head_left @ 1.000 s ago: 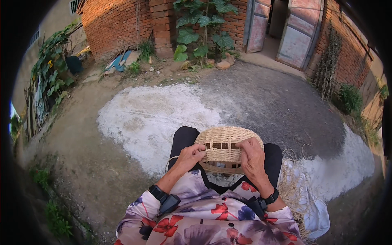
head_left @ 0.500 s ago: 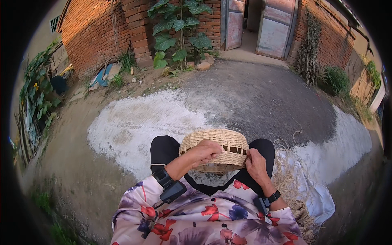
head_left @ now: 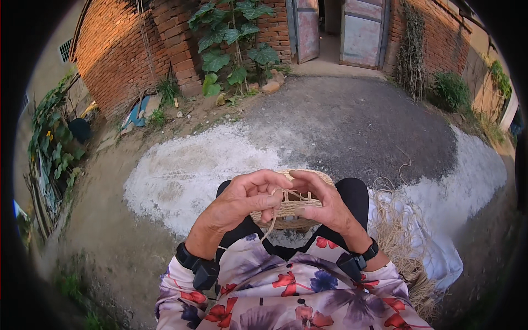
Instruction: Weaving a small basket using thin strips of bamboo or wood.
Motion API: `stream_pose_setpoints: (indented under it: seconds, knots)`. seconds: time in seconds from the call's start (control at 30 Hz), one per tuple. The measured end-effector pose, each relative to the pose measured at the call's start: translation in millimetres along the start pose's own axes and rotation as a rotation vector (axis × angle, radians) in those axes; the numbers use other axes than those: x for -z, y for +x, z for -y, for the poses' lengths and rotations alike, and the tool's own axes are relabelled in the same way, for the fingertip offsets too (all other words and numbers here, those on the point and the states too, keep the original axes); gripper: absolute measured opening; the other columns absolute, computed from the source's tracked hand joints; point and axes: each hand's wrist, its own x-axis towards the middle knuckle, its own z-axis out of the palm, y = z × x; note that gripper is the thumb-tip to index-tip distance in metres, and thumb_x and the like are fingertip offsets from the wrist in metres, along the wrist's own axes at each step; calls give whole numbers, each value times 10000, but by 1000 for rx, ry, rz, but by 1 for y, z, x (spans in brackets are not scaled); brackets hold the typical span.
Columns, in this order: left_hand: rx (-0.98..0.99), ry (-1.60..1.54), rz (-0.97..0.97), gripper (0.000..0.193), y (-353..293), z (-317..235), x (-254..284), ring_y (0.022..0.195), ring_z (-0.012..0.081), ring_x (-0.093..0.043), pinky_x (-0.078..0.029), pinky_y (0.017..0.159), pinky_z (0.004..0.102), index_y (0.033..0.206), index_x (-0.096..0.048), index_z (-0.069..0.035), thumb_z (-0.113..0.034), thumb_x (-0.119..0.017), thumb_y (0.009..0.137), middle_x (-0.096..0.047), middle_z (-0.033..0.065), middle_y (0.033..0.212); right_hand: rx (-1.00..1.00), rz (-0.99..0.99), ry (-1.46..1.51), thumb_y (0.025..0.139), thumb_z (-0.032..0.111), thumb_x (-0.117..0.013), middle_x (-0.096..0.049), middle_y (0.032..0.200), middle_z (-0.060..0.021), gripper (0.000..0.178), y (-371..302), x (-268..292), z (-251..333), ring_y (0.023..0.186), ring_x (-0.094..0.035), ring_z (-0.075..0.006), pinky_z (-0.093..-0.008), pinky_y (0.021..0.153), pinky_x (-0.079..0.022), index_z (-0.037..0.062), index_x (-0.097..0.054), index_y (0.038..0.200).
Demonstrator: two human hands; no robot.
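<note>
A tan woven basket (head_left: 290, 209) sits between my knees, with a band of open gaps in its side. My hands partly cover it. Above its near side, my left hand (head_left: 239, 201) pinches a thin straw-coloured cord (head_left: 270, 226) between thumb and fingers; one length hangs down toward my lap. My right hand (head_left: 329, 208) is curved over the basket's right side, its thumb and forefinger spread apart. A short stretch of cord runs from the left fingertips toward the right hand. Whether it touches the right fingers is hard to make out.
Loose straw-coloured strands (head_left: 393, 231) lie in a heap on a white sheet (head_left: 440, 258) to my right. White powdery patches (head_left: 181, 170) and dark grit (head_left: 374, 129) cover the ground ahead. Beyond are brick walls (head_left: 118, 60), a leafy vine (head_left: 234, 44) and a metal door (head_left: 360, 36).
My left hand has come off the basket's side and now pinches the cord. My right hand has moved from the basket's right edge up over it, spreading its fingers. The view has shifted slightly.
</note>
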Motion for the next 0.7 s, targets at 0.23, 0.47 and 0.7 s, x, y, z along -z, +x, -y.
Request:
stream_pose_setpoints:
  seconds: [0.23,0.47,0.7]
  knots:
    - [-113,-155,-161,308,15,23,-5,766,114,-641,-528,694,236,1207,-535,-1,-89,-623,925,-635,71,928,-382,82,723,957,102,-583,-628,829,-7,357,-15,-11,7,732,-577,-39,-188,670,-453,-6,-508,1289]
    - [66,260,-447,280,24,90,13,705,141,-662,-539,640,265,1205,-563,-36,-71,-594,929,-689,93,889,-203,-242,123,934,121,-619,-634,776,-38,161,-36,1,-24,716,-589,-83,-251,654,-466,-32,-667,948]
    - [-180,1076,-435,314,32,129,13,654,306,-665,-520,600,426,1163,-598,-122,-51,-597,857,-638,138,684,-101,-307,-189,895,92,-657,-624,772,-65,127,-42,-5,-43,688,-584,-126,-263,615,-459,-32,-672,919]
